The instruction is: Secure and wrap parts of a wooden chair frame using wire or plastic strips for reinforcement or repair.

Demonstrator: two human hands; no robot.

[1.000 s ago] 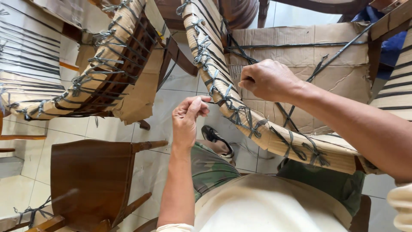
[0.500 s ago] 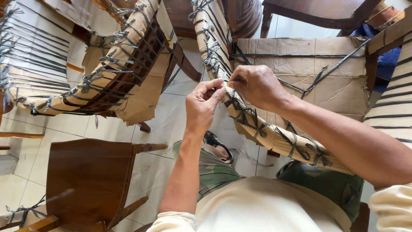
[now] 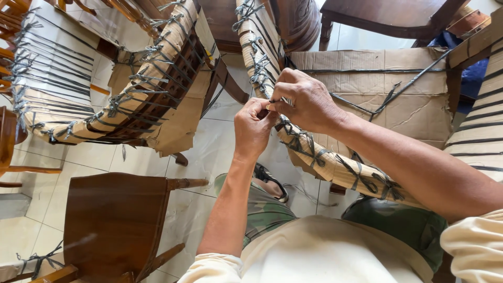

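Note:
My left hand (image 3: 254, 128) and my right hand (image 3: 305, 100) meet over a curved chair rail (image 3: 335, 162) wrapped in brown cardboard and bound with grey plastic strapping. Both hands pinch a knotted strap (image 3: 273, 102) on that rail, fingertips touching. More tied straps (image 3: 361, 175) run along the rail toward the lower right. The part of the strap inside my fingers is hidden.
A second cardboard-wrapped chair (image 3: 146, 99) stands at the left, a bare dark wooden chair (image 3: 112, 220) at the lower left, a cardboard panel (image 3: 398, 89) behind my right hand. White floor tiles (image 3: 209, 152) lie below. My sandalled foot (image 3: 270, 183) rests under the rail.
My left hand rose from below the rail and joined my right hand on the strap. Both hands shifted slightly up the rail.

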